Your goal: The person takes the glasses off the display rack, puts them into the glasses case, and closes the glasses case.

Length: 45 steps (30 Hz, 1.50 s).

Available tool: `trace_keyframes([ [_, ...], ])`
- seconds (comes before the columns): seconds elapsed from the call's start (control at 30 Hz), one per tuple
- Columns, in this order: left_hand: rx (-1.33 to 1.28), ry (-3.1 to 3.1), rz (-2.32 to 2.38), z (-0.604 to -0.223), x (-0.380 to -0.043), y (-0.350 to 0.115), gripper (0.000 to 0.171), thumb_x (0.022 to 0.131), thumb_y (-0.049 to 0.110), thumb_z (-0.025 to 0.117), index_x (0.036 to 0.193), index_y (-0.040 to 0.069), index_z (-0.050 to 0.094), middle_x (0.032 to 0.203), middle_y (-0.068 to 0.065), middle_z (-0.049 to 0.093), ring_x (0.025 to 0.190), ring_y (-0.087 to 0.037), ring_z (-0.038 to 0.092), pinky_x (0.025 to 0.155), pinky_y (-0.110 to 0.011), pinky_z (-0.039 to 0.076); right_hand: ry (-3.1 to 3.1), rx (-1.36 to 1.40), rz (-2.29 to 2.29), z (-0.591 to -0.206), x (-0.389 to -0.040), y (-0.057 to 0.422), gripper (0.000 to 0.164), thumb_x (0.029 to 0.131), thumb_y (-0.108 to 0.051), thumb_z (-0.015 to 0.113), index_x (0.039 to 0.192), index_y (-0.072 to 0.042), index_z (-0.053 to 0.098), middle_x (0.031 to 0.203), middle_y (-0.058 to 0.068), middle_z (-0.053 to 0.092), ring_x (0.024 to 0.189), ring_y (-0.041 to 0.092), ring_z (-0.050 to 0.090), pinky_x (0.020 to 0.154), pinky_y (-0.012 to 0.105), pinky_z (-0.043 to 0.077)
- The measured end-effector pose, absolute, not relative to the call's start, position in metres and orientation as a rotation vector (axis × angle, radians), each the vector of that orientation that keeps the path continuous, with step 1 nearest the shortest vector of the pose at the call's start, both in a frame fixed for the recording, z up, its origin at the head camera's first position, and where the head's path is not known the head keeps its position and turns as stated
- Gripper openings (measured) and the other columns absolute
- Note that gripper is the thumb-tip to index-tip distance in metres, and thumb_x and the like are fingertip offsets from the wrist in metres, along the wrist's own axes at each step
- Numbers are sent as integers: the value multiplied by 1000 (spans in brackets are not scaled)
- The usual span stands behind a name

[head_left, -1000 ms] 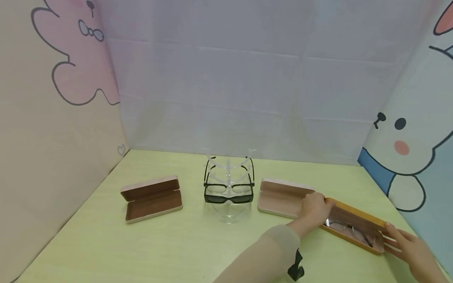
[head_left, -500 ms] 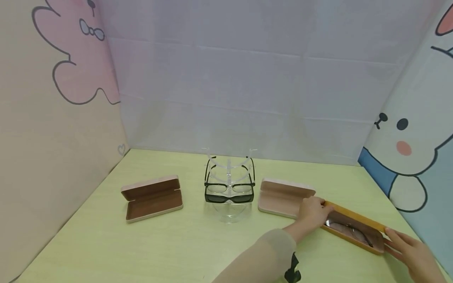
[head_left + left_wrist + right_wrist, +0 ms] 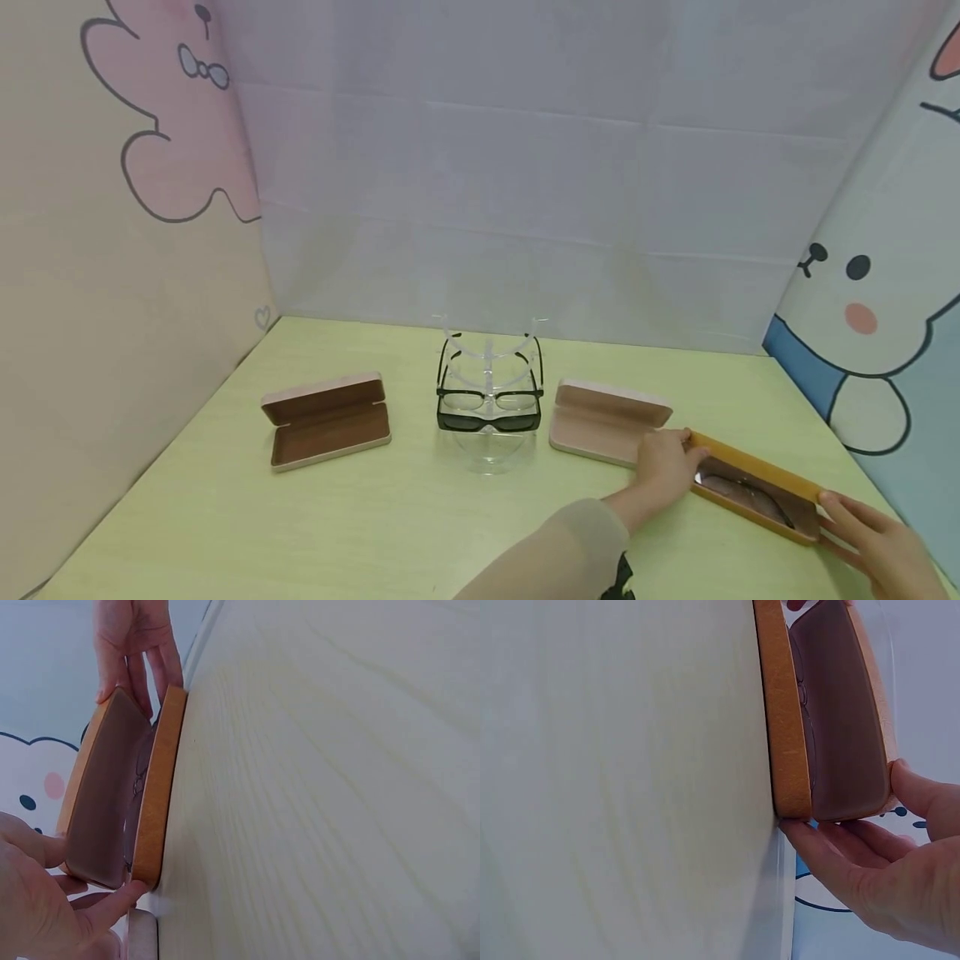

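Observation:
An orange glasses case (image 3: 753, 465) stands partly open at the right of the table, its hinged lid leaning forward over the base. Inside its brown lining lies a pair of thin-framed glasses (image 3: 738, 487), partly in shadow. My left hand (image 3: 663, 468) holds the left end, thumb on the lid and a finger against the base, as the left wrist view shows. At the opposite end, my right hand (image 3: 877, 537) grips lid and base the same way, with its thumb (image 3: 915, 787) on the lid edge and fingers under the end.
A clear display stand (image 3: 489, 354) holds black-framed glasses (image 3: 491, 396) and dark sunglasses (image 3: 489, 422) mid-table. An open pale case (image 3: 600, 421) sits just behind my left hand. Another open pale case (image 3: 330, 425) lies at left. Printed curtains enclose the table (image 3: 337, 533).
The lid of the orange case has come down a little, with both hands following it. The base stays in place, and the head view has shifted slightly.

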<state>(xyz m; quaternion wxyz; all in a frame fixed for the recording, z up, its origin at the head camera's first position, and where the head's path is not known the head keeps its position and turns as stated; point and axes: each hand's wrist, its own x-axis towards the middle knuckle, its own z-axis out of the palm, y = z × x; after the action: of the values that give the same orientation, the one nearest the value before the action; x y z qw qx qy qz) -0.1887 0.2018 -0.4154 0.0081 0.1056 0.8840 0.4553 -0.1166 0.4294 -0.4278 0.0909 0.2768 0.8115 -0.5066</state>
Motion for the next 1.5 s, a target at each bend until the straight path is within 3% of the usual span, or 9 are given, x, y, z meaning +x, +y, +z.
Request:
trace_keyframes([
  [0.17, 343, 2735, 1457, -417, -185, 201, 35, 82, 35, 65, 112, 17, 66, 107, 11, 65, 94, 2, 55, 77, -15, 45, 2384, 787, -1476, -432, -114, 435, 97, 86, -64, 31, 140, 8, -5, 143, 35, 0, 128, 50, 13, 73, 27, 53],
  [0.47, 284, 2650, 1549, -420, -182, 202, 35, 81, 30, 67, 115, 19, 64, 108, 12, 64, 100, 1, 56, 78, -15, 47, 2386, 857, -1472, -436, -114, 437, 99, 83, -66, 37, 142, 3, -3, 145, 32, 0, 128, 49, 17, 72, 27, 53],
  [0.7, 207, 2601, 1598, -421, -180, 202, 36, 79, 26, 69, 114, 18, 64, 108, 9, 65, 97, 3, 56, 75, -15, 48, 2448, 883, -1395, -443, -114, 441, 100, 82, -64, 44, 142, 5, 5, 143, 35, 7, 94, 34, 61, 71, 30, 53],
  [0.8, 179, 2637, 1575, -423, -181, 203, 36, 76, 25, 71, 111, 18, 66, 105, 9, 66, 98, -1, 58, 76, -17, 49, 2462, 852, -1318, -441, -113, 444, 102, 80, -67, 47, 142, 2, 6, 141, 33, 19, 84, 25, 66, 80, 42, 49],
  [0.9, 178, 2695, 1523, -426, -182, 203, 33, 74, 24, 73, 107, 20, 69, 102, 9, 67, 96, -2, 59, 76, -16, 48, 2492, 800, -1166, -437, -110, 444, 101, 79, -70, 44, 143, 0, 6, 138, 33, 23, 111, 40, 51, 90, 56, 37],
  [1.03, 193, 2767, 1463, -427, -183, 203, 24, 72, 23, 74, 96, 23, 73, 91, 10, 69, 86, -1, 59, 69, -15, 47, 2555, 806, -1022, -435, -109, 442, 98, 80, -72, 40, 142, -2, 10, 140, 35, 12, 120, 49, 27, 83, 48, 43],
  [1.13, 195, 2782, 1446, -426, -183, 203, 17, 71, 22, 75, 88, 22, 73, 83, 11, 68, 78, 0, 57, 65, -15, 45, 2571, 825, -1008, -437, -111, 442, 98, 79, -71, 41, 142, -2, 12, 140, 35, 8, 115, 44, 29, 80, 43, 44],
  [1.23, 197, 2774, 1460, -426, -183, 202, 14, 70, 20, 77, 84, 21, 73, 79, 11, 66, 75, 0, 55, 64, -15, 44, 2576, 801, -1008, -434, -110, 441, 96, 81, -69, 42, 141, 0, 11, 141, 34, 7, 124, 50, 19, 92, 57, 33],
  [1.5, 293, 2811, 1322, -427, -184, 200, 13, 71, 17, 77, 82, 17, 70, 75, 11, 63, 73, -1, 55, 65, -14, 43, 2675, 727, -923, -428, -110, 432, 94, 82, -63, 49, 136, 8, 22, 138, 33, 16, 121, 54, 22, 92, 60, 29],
])
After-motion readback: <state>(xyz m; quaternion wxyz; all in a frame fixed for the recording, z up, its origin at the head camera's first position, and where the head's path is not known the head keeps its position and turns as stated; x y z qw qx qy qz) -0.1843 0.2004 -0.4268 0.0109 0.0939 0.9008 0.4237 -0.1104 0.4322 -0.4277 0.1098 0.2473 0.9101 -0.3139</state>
